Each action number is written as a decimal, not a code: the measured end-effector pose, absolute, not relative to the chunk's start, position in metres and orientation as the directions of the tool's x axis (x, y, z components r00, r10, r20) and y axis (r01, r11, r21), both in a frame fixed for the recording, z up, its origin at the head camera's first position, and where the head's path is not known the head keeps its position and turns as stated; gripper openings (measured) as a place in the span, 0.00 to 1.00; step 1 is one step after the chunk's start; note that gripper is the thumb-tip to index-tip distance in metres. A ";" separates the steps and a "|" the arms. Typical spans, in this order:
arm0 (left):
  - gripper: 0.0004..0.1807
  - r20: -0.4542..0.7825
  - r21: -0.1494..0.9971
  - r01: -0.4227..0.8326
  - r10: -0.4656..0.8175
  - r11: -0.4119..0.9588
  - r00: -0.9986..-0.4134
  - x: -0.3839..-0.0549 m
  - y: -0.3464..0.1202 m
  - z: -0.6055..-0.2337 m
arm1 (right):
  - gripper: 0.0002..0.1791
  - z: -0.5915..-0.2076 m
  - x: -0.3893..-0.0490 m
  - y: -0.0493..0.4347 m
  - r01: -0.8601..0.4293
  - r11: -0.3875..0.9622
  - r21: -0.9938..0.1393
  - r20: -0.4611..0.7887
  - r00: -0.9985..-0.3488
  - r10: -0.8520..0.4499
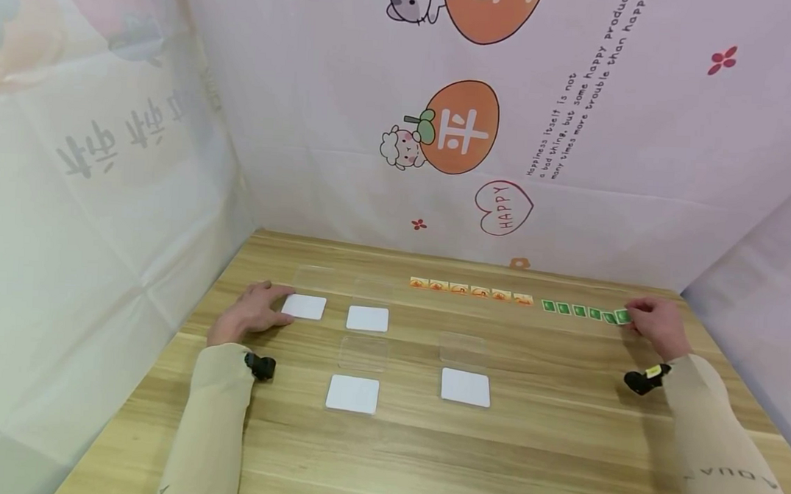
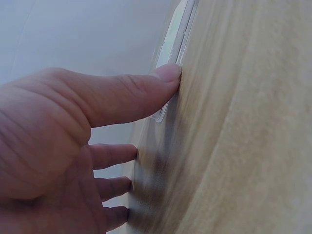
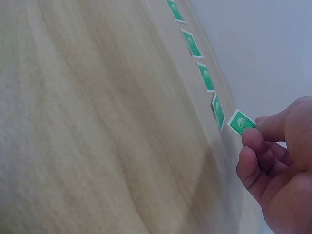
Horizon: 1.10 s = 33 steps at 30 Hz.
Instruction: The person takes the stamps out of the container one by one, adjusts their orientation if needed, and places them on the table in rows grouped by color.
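Observation:
At the table's left side my left hand [image 1: 255, 311] rests at the edge of a white card [image 1: 304, 306]. In the left wrist view its extended thumb [image 2: 131, 95] touches the rim of a clear plastic piece [image 2: 161, 113]; the other fingertips meet the tabletop. On the far right my right hand [image 1: 657, 323] pinches a small green stamp [image 3: 241, 122] between thumb and fingers, slightly raised at the end of a row of green stamps [image 1: 580, 311]. Part of the pinched stamp is hidden by the fingertips.
Left of the green row lies a row of orange stamps [image 1: 459, 289]. More white cards [image 1: 368, 319] lie on the wooden table [image 1: 525, 459], with clear plastic pieces [image 1: 363, 354] behind them. A printed cloth [image 1: 345, 193] hangs along the table's back edge.

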<state>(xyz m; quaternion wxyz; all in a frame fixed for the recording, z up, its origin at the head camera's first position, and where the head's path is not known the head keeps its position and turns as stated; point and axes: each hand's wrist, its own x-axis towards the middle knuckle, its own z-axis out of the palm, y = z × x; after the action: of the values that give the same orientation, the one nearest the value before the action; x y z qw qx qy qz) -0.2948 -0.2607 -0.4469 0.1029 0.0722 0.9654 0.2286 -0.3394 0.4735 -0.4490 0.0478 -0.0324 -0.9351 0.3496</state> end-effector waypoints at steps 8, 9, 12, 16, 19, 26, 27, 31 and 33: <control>0.34 -0.163 0.462 0.089 0.183 0.882 -0.969 -0.294 -0.261 -0.446 | 0.21 -0.453 -0.340 0.477 0.050 0.742 -0.668 0.042 -0.994 0.104; 0.34 -0.163 0.463 0.088 0.183 0.882 -0.970 -0.294 -0.261 -0.446 | 0.21 -0.454 -0.340 0.477 0.053 0.737 -0.674 0.039 -0.994 0.107; 0.34 -0.164 0.465 0.086 0.181 0.881 -0.970 -0.294 -0.261 -0.446 | 0.21 -0.455 -0.340 0.479 0.065 0.712 -0.699 0.027 -0.993 0.117; 0.34 -0.166 0.466 0.085 0.181 0.881 -0.969 -0.295 -0.261 -0.446 | 0.22 -0.455 -0.341 0.482 0.080 0.689 -0.720 0.006 -0.992 0.122; 0.34 -0.164 0.466 0.086 0.182 0.880 -0.969 -0.295 -0.261 -0.446 | 0.22 -0.457 -0.342 0.485 0.099 0.680 -0.727 -0.015 -0.992 0.128; 0.34 -0.161 0.466 0.088 0.183 0.880 -0.970 -0.295 -0.264 -0.446 | 0.23 -0.461 -0.350 0.490 0.130 0.675 -0.726 -0.043 -0.989 0.143; 0.34 -0.160 0.465 0.090 0.183 0.881 -0.970 -0.295 -0.264 -0.446 | 0.22 -0.462 -0.351 0.490 0.135 0.682 -0.719 -0.043 -0.988 0.150; 0.34 -0.158 0.468 0.095 0.189 0.879 -0.969 -0.295 -0.263 -0.447 | 0.22 -0.465 -0.352 0.490 0.149 0.722 -0.676 -0.014 -0.982 0.190; 0.34 -0.160 0.471 0.093 0.189 0.877 -0.969 -0.294 -0.263 -0.446 | 0.22 -0.466 -0.353 0.489 0.153 0.743 -0.651 0.006 -0.978 0.207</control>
<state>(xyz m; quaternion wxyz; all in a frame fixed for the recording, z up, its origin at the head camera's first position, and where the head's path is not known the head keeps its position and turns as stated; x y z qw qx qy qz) -0.2942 -0.2626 -0.4464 0.1009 0.0732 0.9635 0.2367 -0.3529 0.4893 -0.4658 0.0389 -0.0965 -0.9327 0.3452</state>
